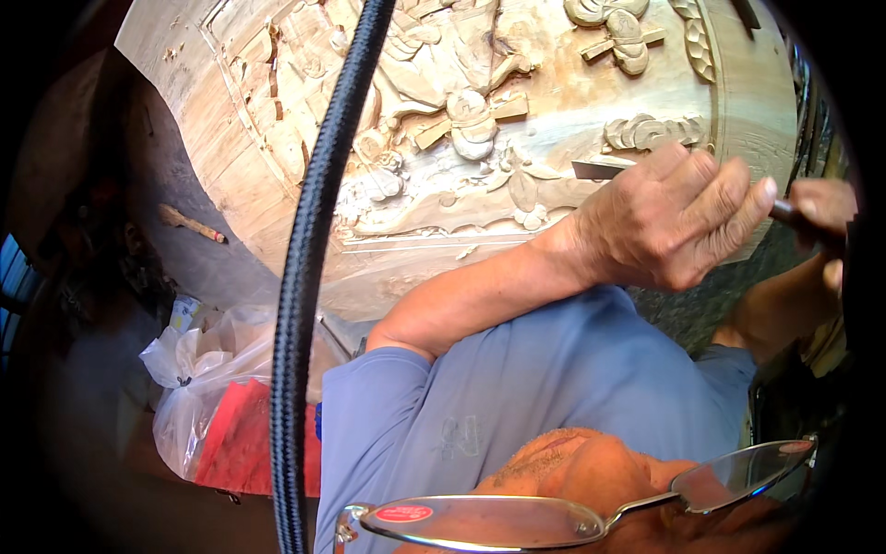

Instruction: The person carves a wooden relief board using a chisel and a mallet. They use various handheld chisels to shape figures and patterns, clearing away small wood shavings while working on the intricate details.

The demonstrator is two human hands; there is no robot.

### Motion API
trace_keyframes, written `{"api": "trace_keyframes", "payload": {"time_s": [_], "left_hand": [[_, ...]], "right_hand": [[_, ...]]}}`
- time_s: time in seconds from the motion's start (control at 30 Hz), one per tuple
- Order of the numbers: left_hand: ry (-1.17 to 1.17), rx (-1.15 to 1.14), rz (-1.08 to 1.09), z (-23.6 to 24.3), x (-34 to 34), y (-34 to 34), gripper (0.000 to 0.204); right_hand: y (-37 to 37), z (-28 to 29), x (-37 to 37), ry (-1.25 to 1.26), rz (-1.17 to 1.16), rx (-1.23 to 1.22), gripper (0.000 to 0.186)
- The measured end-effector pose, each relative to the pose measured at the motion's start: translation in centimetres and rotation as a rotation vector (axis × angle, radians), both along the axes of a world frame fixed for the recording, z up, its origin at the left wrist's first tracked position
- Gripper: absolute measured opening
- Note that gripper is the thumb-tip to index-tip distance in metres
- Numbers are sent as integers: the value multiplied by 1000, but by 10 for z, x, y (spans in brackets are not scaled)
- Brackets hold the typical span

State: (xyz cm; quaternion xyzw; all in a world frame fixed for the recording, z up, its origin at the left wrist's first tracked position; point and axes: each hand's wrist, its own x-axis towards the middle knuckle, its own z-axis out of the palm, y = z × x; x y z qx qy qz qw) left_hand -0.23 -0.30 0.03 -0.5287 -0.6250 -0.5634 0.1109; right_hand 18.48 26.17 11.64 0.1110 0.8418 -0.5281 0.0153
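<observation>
"We're live above the bench, so where are the hands?"

"The left hand sits between two and three o'clock, its fingers together and curled tight around the chisel!"

"And the right hand?"

"Out at three, at the view's edge. Blurred and partly cut off, but its fingers are closed on the handle end; how firmly, I can't tell."

"The blade?"

"Aimed at nine o'clock, flat and dark, poking out past the knuckles over the carved panel. Whether the tip touches wood, I can't tell."

"And that panel fills the twelve o'clock side, thick with raised figures and curling borders!"

"A black braided cable cuts down from twelve toward seven (rather rude of it, right across our view). Clear plastic bag at eight, red object just below, wooden stick between nine and ten."

"Glasses down at six!"
</observation>
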Motion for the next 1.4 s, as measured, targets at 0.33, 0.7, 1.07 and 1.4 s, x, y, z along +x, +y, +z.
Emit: {"api": "trace_keyframes", "payload": {"time_s": [0.33, 0.7, 1.07, 1.4], "left_hand": [[33, -96, -263, -4, 13, -8, 34], [-62, -190, -271, 0, 8, -17, 54], [-92, -167, -240, 6, 6, -15, 54], [-115, -149, -207, 1, 11, -18, 53]], "right_hand": [[-100, 1, 21, -35, -75, 252, 42], [-176, -10, 0, 156, -205, 361, 44], [-166, 5, -6, 153, -137, 424, 38], [-174, 4, -12, 154, -139, 463, 37]]}}
